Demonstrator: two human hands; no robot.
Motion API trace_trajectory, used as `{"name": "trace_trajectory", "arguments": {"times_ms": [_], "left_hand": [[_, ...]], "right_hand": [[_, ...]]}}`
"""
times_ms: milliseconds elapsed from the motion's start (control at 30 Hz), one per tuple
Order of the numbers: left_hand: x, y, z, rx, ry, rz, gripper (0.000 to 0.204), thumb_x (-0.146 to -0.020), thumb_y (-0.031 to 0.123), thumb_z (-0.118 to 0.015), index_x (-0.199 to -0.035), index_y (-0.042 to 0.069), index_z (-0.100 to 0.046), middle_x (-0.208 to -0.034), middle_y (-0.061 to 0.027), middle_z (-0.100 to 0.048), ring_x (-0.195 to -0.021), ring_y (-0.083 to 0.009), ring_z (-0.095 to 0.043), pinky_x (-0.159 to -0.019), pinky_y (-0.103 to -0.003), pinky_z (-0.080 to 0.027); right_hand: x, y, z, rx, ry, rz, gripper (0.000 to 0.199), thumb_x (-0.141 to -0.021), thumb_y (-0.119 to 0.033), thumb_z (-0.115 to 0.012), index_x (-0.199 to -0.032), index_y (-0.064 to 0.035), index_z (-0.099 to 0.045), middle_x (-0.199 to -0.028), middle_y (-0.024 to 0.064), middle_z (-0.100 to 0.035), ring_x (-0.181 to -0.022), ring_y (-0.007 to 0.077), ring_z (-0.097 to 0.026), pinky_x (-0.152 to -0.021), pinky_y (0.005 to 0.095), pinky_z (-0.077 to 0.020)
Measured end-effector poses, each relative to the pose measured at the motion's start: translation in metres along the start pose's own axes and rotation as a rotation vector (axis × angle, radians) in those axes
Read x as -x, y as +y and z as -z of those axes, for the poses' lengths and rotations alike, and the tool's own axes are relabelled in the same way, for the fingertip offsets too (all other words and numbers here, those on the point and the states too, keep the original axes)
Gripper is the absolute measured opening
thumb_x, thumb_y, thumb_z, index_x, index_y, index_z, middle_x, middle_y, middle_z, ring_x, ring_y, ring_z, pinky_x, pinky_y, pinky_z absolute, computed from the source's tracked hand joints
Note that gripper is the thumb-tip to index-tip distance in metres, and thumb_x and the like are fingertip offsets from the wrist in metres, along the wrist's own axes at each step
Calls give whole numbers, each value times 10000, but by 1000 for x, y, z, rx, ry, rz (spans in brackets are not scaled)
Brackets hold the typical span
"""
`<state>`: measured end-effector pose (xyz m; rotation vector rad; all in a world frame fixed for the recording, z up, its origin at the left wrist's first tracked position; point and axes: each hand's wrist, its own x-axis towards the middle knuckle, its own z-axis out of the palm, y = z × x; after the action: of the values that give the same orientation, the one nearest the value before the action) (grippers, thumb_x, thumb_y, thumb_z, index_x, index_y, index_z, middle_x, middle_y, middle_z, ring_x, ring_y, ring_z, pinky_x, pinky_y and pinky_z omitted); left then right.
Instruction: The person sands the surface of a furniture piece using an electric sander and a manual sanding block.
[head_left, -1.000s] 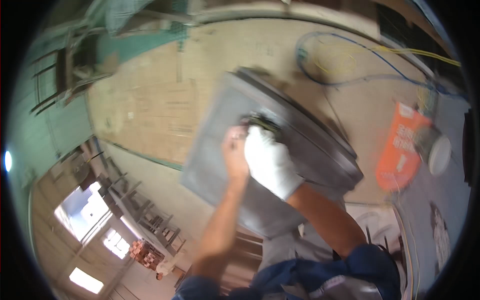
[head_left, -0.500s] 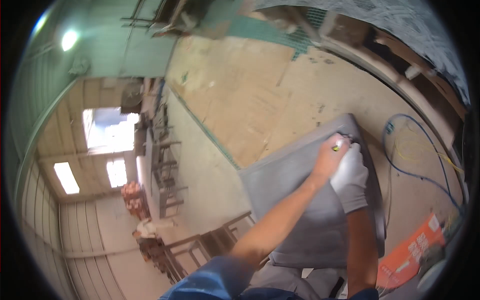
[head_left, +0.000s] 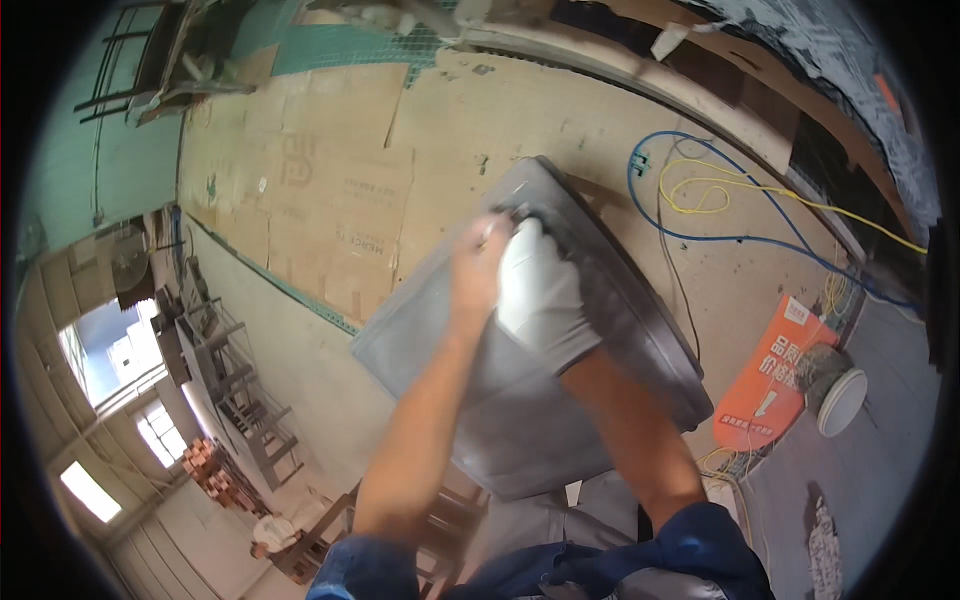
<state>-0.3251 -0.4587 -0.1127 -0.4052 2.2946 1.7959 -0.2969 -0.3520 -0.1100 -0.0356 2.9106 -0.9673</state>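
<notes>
A large grey cushion-like piece point(head_left: 520, 420) with a smooth, leathery-looking cover stretches in front of me, its near end against my lap. My bare left hand point(head_left: 478, 255) is closed near its far corner, smeared by motion, around something small. Close against it, my right hand point(head_left: 543, 290), in a white glove, also has its fingers curled together. A small dark thing shows at the fingertips of both hands, above the grey cover; its kind cannot be made out.
Blue hose point(head_left: 740, 238) and yellow cord point(head_left: 790, 190) loop on the floor at right. Nearby are an orange printed sheet point(head_left: 775, 375) and a white round container point(head_left: 842, 403). Flattened cardboard point(head_left: 330, 200) covers the floor ahead. Wooden frames point(head_left: 235, 390) and another person point(head_left: 275, 535) are at left.
My view has swung to the right, so the cushion-like piece and both hands appear farther left. The hands stay together near the piece's far corner, still closed.
</notes>
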Motion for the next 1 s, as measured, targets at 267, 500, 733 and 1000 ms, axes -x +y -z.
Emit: {"name": "trace_trajectory", "arguments": {"times_ms": [267, 500, 733, 1000], "left_hand": [[-13, 23, -2, -100, 10, 83, 372, -1055, 331, -579, -917, 0, -677, -955, -42, -708, -879, -108, -591, -812, -280, -487], [-19, 6, 44, -82, -97, 12, 346, -1054, 298, -581, -913, -7, -666, -792, -2, -615, -785, -93, -522, -745, -287, -451], [68, -30, 131, -34, 179, 141, 355, -1069, 271, -550, -973, -39, -694, -1083, -87, -736, -1095, -186, -648, -976, -323, -471], [154, -110, 217, 390, 584, 267, 478, -1154, 364, -380, -1219, -24, -652, -1003, -39, -675, -895, -151, -614, -889, -311, -507]], "right_hand": [[-13, -12, 21, 54, -8, -3, 258, -854, -131, -685, -1067, 10, -655, -894, 142, -654, -818, 284, -682, -663, 395, -540], [-11, -49, 10, -69, -121, -113, 319, -896, -117, -666, -1155, 49, -585, -1015, 172, -670, -825, 325, -728, -664, 401, -585], [53, -118, -78, 213, -122, 209, 168, -941, -158, -618, -1054, -36, -632, -891, 93, -626, -752, 211, -643, -530, 327, -539], [96, -192, -128, 273, -268, 716, 161, -940, -162, -590, -997, -81, -718, -904, 68, -670, -755, 179, -667, -619, 337, -522]]}}
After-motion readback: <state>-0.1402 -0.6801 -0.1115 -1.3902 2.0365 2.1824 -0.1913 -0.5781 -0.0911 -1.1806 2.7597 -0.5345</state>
